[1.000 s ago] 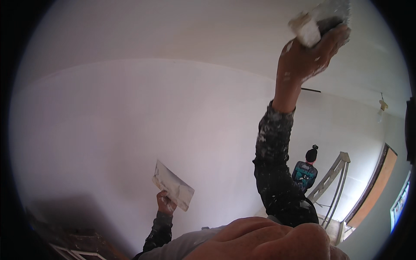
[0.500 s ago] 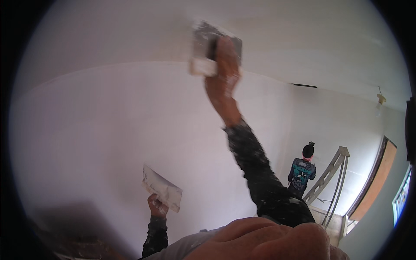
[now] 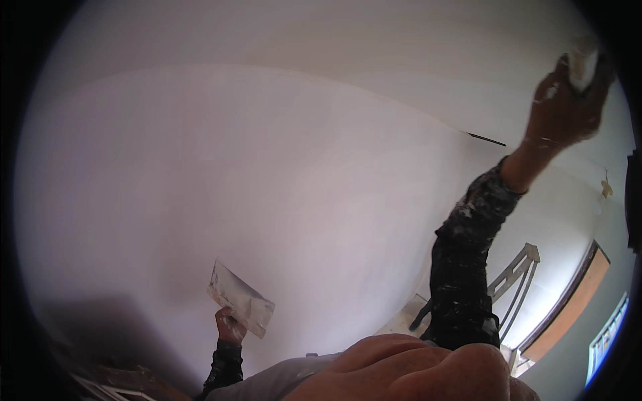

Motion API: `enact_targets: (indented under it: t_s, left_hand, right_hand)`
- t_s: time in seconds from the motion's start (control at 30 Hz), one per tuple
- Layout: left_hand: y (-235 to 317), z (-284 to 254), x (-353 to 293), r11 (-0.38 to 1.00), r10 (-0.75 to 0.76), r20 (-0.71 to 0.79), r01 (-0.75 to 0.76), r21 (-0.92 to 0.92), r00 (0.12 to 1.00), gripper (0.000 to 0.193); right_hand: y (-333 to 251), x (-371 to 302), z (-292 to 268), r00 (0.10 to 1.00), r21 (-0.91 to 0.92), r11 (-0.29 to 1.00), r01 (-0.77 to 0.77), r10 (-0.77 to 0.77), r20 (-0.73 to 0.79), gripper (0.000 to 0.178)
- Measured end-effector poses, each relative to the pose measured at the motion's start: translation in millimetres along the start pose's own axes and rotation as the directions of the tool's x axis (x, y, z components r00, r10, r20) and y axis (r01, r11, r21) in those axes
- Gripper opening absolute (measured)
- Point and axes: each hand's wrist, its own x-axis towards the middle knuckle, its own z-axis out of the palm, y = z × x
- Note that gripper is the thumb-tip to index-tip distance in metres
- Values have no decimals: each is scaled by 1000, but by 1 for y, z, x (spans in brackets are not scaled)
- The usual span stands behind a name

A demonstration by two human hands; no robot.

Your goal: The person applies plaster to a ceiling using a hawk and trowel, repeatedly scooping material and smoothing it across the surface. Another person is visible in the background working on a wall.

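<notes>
At the lower left my left hand [image 3: 231, 327] is closed on a flat metal trowel [image 3: 242, 299], its broad blade tilted and smeared with white plaster. My right hand [image 3: 565, 110] reaches high to the upper right, close to the ceiling. Its fingers are wrapped round the whitish, plaster-caked handle of a second trowel [image 3: 583, 70]; that tool's blade is mostly hidden by the hand and the dark rim of the picture. White specks cover the hand and the dark sleeve.
A pale wall [image 3: 267, 180] curves below the ceiling [image 3: 374, 47]. Beyond my right arm stand a stepladder [image 3: 518, 267] and an orange-brown door panel [image 3: 572, 304]. A light fitting [image 3: 606, 187] hangs at the right, above a window [image 3: 607, 341]. A dark shape [image 3: 421, 315] shows beside my sleeve.
My right hand has swung with its trowel from the upper middle to the upper right. My left hand and trowel shifted slightly left. The other person is now mostly or wholly hidden behind my right arm.
</notes>
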Motion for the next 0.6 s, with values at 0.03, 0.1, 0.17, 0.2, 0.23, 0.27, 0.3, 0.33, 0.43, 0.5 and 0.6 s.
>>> enact_targets:
  t_s: [0.03, 0.1, 0.17, 0.2, 0.23, 0.27, 0.3, 0.33, 0.43, 0.5, 0.6]
  left_hand:
    - [1, 2, -2, 1000, 15, 0, -15, -10, 1000, 56]
    - [2, -10, -6, 998, 43, -33, -45, -52, 999, 57]
    - [0, -24, -14, 995, 54, -72, -60, -79, 996, 58]
    - [1, -32, -18, 993, 70, -97, -79, -87, 993, 59]
    - [1, -42, -20, 992, 78, -121, -90, -94, 990, 59]
    - [0, -55, -27, 990, 91, -137, -104, -97, 986, 59]
    - [3, -71, -44, 983, 138, -178, -157, -98, 974, 60]
    - [1, -74, -42, 983, 131, -183, -152, -101, 974, 60]
    - [-8, -71, -44, 969, 205, -218, -229, -89, 954, 60]
    - [-10, -76, -37, 969, 192, -218, -220, -113, 957, 61]
    - [-14, -79, -29, 966, 195, -230, -228, -125, 953, 62]
  right_hand:
    - [-22, -14, 8, 994, 110, 988, -111, 113, -10, 53]
    - [-63, -37, 20, 978, 208, 957, -200, 207, -16, 60]
    - [-92, -62, 31, 975, 244, 947, -208, 221, -25, 66]
    - [-116, -73, 33, 952, 352, 889, -292, 307, 13, 65]
    - [-140, -83, 31, 923, 448, 816, -366, 380, 61, 64]
    - [-166, -94, 29, 882, 540, 715, -444, 456, 122, 65]
    - [-207, -107, 28, 864, 481, 724, -494, 472, 177, 65]
    - [-221, -116, 27, 867, 389, 775, -498, 451, 212, 65]
    - [-275, -149, 36, 796, 414, 680, -605, 519, 310, 70]
    - [-324, -197, 48, 770, 393, 663, -637, 529, 356, 73]
    - [-373, -241, 37, 691, 502, 504, -703, 314, 651, 82]
